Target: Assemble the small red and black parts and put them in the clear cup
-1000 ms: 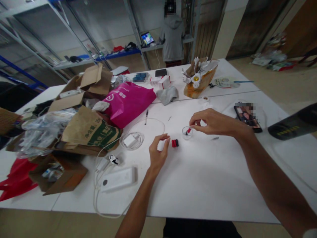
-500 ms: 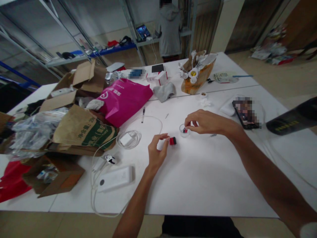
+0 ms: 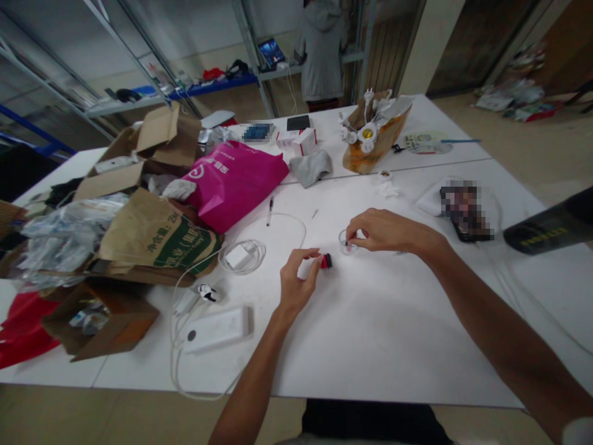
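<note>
My left hand [image 3: 299, 281] is closed in a pinch, thumb and forefinger on a small red and black block [image 3: 327, 262] just above the white table [image 3: 370, 346]. What kind of part it is does not show clearly. My right hand [image 3: 382, 230] reaches down with thumb and forefinger pressed together inside a small clear round dish [image 3: 341, 248]. A tiny dark bit shows at its fingertips, too small to name. A small metal piece [image 3: 315, 214] lies beyond the dish.
To the left are a white power bank [image 3: 217, 330], a coiled white cable [image 3: 257, 262], a pen [image 3: 269, 211], a pink bag [image 3: 236, 179] and cardboard boxes [image 3: 111, 334]. A phone [image 3: 467, 213] and a black bottle [image 3: 546, 225] are at right. A person [image 3: 322, 55] stands behind the table.
The view has shifted slightly. My right fingertips sit a little lower in the dish, covering more of the small red and dark piece seen there before. My left hand keeps its pinch.
</note>
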{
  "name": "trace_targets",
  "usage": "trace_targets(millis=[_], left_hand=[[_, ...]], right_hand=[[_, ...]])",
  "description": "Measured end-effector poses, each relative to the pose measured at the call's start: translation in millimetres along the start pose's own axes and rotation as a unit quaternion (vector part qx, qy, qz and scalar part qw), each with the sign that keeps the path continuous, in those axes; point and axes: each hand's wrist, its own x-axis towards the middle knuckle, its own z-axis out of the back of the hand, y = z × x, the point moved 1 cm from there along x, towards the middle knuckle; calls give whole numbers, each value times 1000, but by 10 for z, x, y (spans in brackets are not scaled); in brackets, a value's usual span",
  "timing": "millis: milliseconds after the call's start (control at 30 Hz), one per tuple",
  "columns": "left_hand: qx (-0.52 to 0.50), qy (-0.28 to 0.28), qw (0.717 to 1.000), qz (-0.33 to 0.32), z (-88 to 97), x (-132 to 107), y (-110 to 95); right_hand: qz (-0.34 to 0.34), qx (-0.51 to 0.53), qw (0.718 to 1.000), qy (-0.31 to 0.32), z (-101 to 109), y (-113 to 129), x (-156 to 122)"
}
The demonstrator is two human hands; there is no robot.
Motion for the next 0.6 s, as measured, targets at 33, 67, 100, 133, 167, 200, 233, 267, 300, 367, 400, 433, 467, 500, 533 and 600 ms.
trace_targets(millis=[33,67,100,133,167,200,233,267,300,367,400,433,467,500,533,600], left_hand=[[0,1,1000,-2,1,0,-1],[-2,2,1000,-4,1,1,-1],[-3,3,1000,-7,0,0,0],[-4,4,1000,-9,0,0,3],[-5,5,1000,-10,-2,-1,8],[-6,6,1000,-12,-3,-3,13],[-5,7,1000,-13,-5,-5,17],[-5,8,1000,-13,-6,-6,21],[-6,8,1000,-14,-7,-8,24],[-7,9,1000,-16,-7,-9,23],[-7,10,1000,-17,-6,-8,20],[-8,11,1000,-18,-5,-7,16],[-9,11,1000,-19,-5,-6,12],[-9,11,1000,-20,-5,-4,8],[-10,10,1000,-20,-5,-3,5],[-11,10,1000,-20,-8,-2,1]], right_hand=[[-1,-1,1000,2,-9,-4,4],[-2,-5,1000,6,-16,-7,8],[-4,-9,1000,13,-20,-8,12],[-7,-15,1000,21,-21,-9,16],[-11,-21,999,30,-19,-7,20],[-16,-26,999,39,-15,-3,24],[-20,-32,998,48,-8,2,28],[-22,-36,998,56,0,10,31],[-24,-41,997,63,8,18,34],[-29,-48,996,75,22,33,39],[-32,-50,995,81,27,39,41],[-34,-51,995,84,30,43,42],[-35,-52,994,86,33,46,43],[-35,-52,994,87,34,48,43],[-35,-53,994,86,36,48,42],[-35,-52,995,83,39,44,41]])
